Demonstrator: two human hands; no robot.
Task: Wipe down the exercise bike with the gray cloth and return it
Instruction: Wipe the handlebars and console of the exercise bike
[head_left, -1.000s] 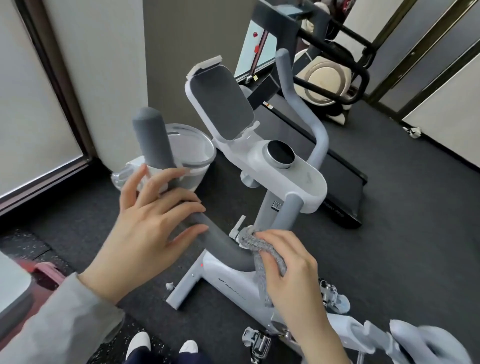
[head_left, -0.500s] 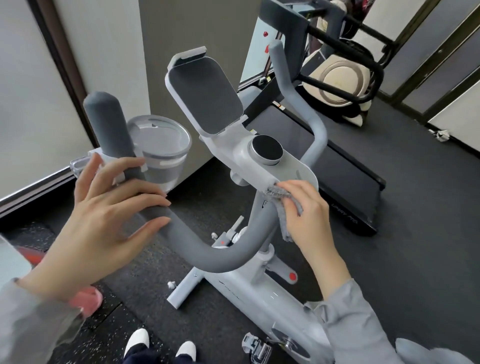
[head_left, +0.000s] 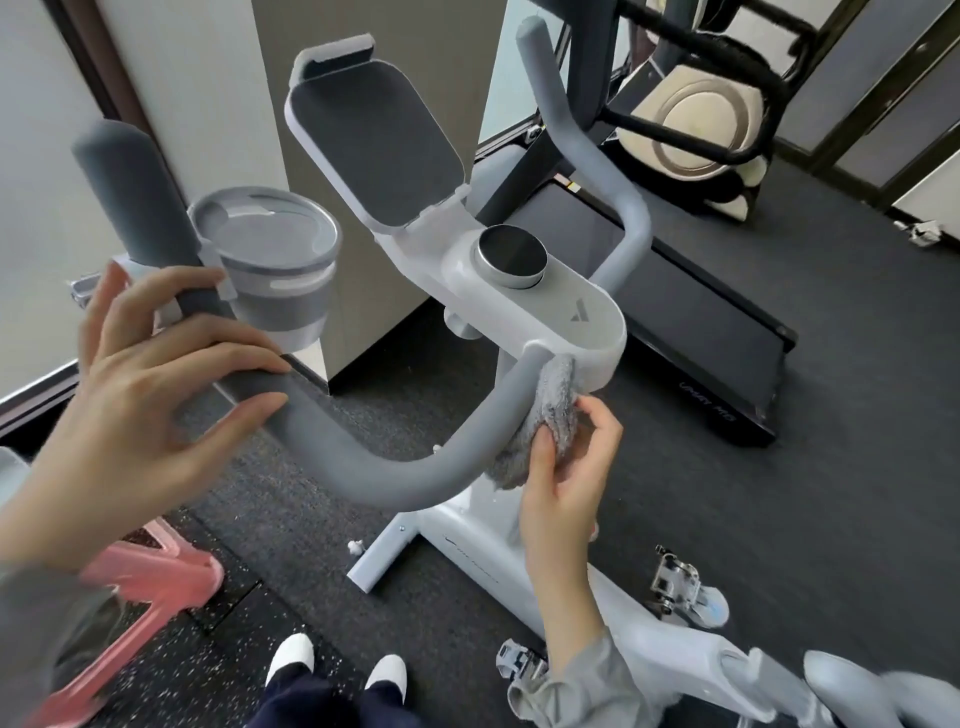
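the right hand pinched the cloth against the handlebar; the left hand lay loose on it. wrapping the cloth around would probably clean better.

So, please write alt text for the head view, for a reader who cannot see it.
A person's right hand holds a gray cloth against the handlebar just below the console; the left hand rests on its left bend.

Loose gray sleeves, dark navy trousers, 2 white shoes with rounded toes.
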